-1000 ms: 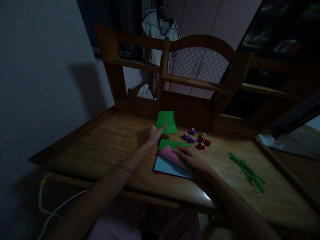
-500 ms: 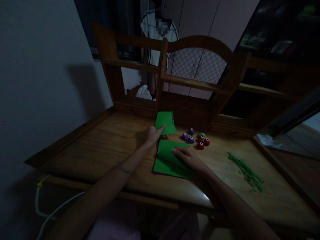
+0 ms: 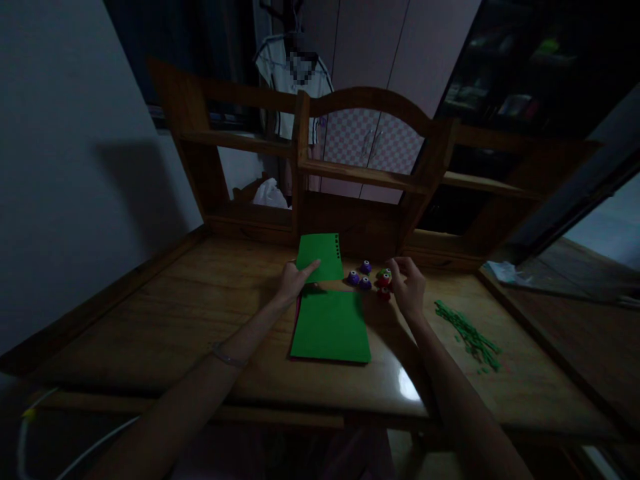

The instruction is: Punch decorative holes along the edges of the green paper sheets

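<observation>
My left hand is closed on a green paper sheet, its thumb on top. A row of dark holes runs down the sheet's right edge. Nearer to me lies a flat stack of paper, green on top, with a thin pink edge at the left. My right hand is over the table beside red one-eyed figures, fingers bent and somewhat apart; nothing shows in them. Part of the red group is hidden behind this hand. Several purple figures and a green one stand close by.
Thin green strips lie in a loose pile on the right of the wooden table. A wooden shelf unit rises along the back edge. Clear plastic lies at the far right, and a white cable hangs at lower left.
My right hand has left the green stack and moved up and right to the red figures. The stack's top sheet now lies flat. The left hand keeps its sheet; the view has shifted.
</observation>
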